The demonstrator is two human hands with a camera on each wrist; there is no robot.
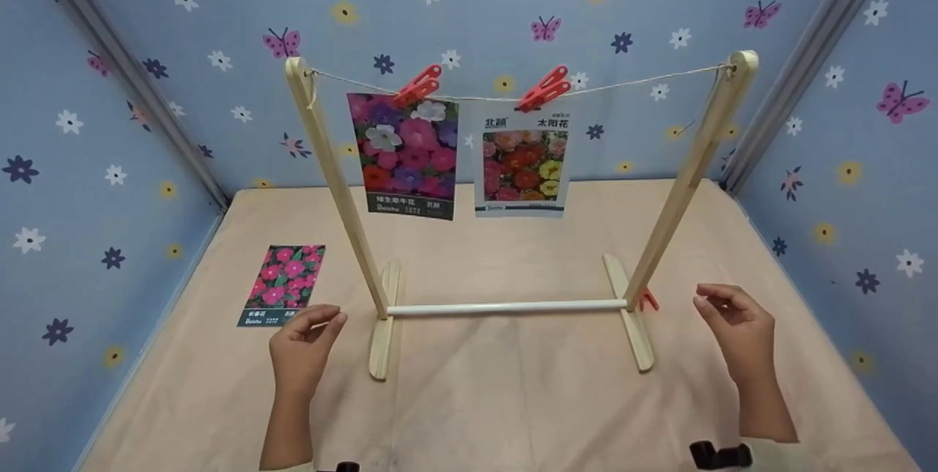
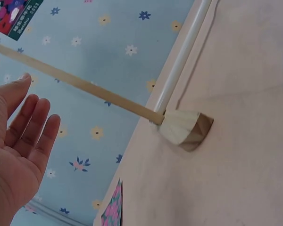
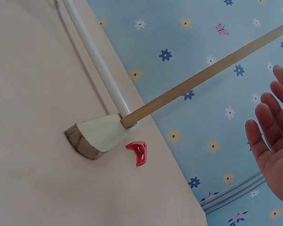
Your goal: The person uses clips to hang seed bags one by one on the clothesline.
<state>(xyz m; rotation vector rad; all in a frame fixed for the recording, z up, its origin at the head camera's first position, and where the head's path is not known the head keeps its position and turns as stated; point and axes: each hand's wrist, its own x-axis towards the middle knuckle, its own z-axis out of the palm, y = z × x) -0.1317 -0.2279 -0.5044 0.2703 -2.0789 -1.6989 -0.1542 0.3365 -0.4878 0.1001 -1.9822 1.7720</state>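
My left hand [image 1: 302, 347] is empty, fingers loosely bent, in front of a seed packet [image 1: 284, 278] with pink flowers that lies on the table left of the stand. My right hand [image 1: 739, 329], also empty and relaxed, hovers to the right of the stand. Close to that side's foot lies a red clothespin [image 3: 139, 153], partly hidden behind the post in the head view. From the string two more packets hang: a purple and pink flower packet [image 1: 410, 157] under a red clothespin [image 1: 418, 87], and a white-bordered packet [image 1: 522, 168] under another clothespin [image 1: 544, 89].
The wooden stand has a left post [image 1: 341, 193], a right post [image 1: 685, 186] and a white crossbar [image 1: 506, 308] low between its feet. A sagging string [image 1: 637, 83] joins the post tops. Blue flowered panels [image 1: 469, 32] enclose the cream-covered table [image 1: 476, 399].
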